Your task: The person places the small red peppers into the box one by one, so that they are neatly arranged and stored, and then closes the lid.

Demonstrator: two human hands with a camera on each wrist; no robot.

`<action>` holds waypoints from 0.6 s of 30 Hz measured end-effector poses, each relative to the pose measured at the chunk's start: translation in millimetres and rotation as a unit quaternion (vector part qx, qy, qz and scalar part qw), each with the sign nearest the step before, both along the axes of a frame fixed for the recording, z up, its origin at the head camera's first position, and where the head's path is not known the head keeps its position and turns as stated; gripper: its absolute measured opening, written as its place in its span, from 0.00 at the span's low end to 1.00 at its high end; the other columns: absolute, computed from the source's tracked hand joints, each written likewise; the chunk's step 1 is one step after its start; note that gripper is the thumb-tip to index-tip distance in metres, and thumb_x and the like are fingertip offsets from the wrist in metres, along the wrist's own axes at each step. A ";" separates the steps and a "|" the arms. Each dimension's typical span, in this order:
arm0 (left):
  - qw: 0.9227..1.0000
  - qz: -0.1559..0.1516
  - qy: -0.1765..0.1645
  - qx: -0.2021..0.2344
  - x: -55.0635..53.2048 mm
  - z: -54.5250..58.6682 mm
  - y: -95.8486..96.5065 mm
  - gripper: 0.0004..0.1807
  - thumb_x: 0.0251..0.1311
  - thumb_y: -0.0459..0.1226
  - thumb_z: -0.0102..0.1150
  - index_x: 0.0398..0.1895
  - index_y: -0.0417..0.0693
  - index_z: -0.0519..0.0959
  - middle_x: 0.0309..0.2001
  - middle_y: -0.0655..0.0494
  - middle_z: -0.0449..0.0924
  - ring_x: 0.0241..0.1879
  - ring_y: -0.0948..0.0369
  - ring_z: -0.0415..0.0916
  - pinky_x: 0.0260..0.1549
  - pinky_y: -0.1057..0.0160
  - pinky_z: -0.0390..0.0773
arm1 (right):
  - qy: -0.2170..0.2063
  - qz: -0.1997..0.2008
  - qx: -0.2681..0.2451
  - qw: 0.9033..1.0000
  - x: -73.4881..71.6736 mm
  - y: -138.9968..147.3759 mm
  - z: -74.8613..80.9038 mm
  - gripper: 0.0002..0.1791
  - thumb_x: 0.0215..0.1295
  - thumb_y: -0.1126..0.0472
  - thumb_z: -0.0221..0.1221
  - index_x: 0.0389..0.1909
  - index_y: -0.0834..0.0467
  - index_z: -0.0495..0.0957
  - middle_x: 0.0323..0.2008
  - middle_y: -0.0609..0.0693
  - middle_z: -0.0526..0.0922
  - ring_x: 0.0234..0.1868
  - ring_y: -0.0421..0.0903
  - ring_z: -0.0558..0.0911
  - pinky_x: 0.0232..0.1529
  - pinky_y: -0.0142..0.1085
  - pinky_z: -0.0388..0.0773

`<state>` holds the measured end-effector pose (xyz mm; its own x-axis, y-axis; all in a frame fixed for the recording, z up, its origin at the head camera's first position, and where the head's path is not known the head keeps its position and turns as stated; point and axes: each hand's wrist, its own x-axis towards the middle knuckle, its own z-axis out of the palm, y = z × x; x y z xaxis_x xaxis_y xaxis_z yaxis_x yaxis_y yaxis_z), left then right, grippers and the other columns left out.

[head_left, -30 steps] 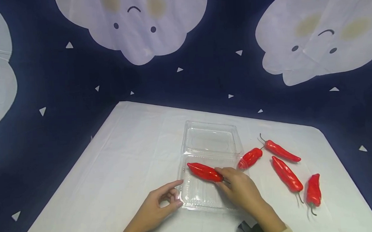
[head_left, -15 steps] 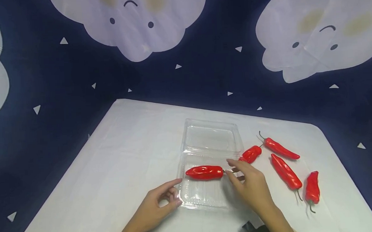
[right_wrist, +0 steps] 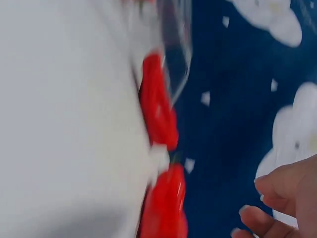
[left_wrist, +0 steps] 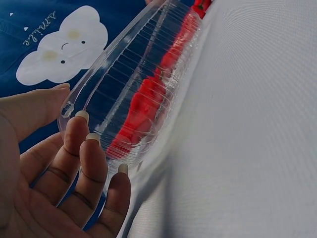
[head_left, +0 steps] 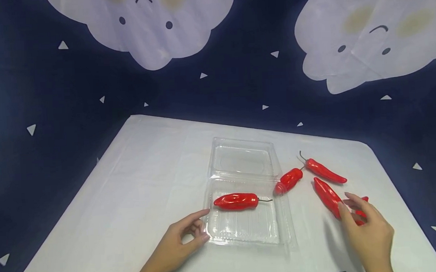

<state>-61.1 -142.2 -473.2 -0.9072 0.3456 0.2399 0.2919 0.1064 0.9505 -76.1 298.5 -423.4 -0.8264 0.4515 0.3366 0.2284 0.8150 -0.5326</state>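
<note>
A clear plastic clamshell container (head_left: pixel 244 232) lies with its lid folded back on the white table. One red chili pepper (head_left: pixel 237 201) rests inside its base, stem toward the right. My left hand (head_left: pixel 179 243) holds the container's near left edge between thumb and fingers; the left wrist view shows fingertips (left_wrist: pixel 92 136) against its ribbed wall. On the right, my right hand (head_left: pixel 370 231) hovers with spread fingers, nothing in its grasp. It overlaps a long red pepper (head_left: pixel 327 196) and partly hides another red pepper (head_left: pixel 365 198) beyond.
Beside the container's right wall lies a red pepper (head_left: pixel 292 179), partly seen through the plastic. Behind it another slim red pepper (head_left: pixel 324 171) points right. A dark blue cloth with clouds (head_left: pixel 237 86) hangs past the table's far edge (head_left: pixel 294 132).
My right hand let go of the pepper, which settled in the container's base, then moved right to the loose peppers. My left hand stays at the container's edge.
</note>
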 end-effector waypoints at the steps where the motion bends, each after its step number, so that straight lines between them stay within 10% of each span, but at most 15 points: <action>1: 1.000 -0.001 0.000 0.000 -0.1 -0.3 -0.4 0.29 0.65 0.34 0.67 0.69 0.45 0.74 0.38 0.59 0.80 0.36 0.61 0.78 0.45 0.63 0.81 | -0.010 -0.018 0.000 1.000 3.1 8.6 -2.8 0.24 0.65 0.57 0.68 0.62 0.53 0.81 0.52 0.56 0.86 0.50 0.54 0.84 0.42 0.12 0.63; 8: 1.000 -0.003 0.006 0.008 -1.0 -1.7 -1.7 0.28 0.65 0.33 0.67 0.69 0.43 0.74 0.38 0.59 0.80 0.35 0.62 0.77 0.45 0.64 0.81 | -0.120 -0.105 -0.047 0.986 12.0 46.0 -20.5 0.30 0.70 0.58 0.60 0.71 0.62 0.71 0.66 0.67 0.72 0.66 0.66 0.71 0.62 0.62 0.71; 18: 1.000 -0.007 0.011 0.011 -2.9 -1.0 -1.1 0.28 0.65 0.32 0.67 0.69 0.44 0.74 0.38 0.58 0.81 0.35 0.62 0.77 0.44 0.63 0.81 | -0.166 -0.130 -0.073 0.975 22.2 49.3 -44.5 0.41 0.68 0.42 0.63 0.73 0.62 0.67 0.64 0.71 0.67 0.61 0.69 0.70 0.58 0.65 0.73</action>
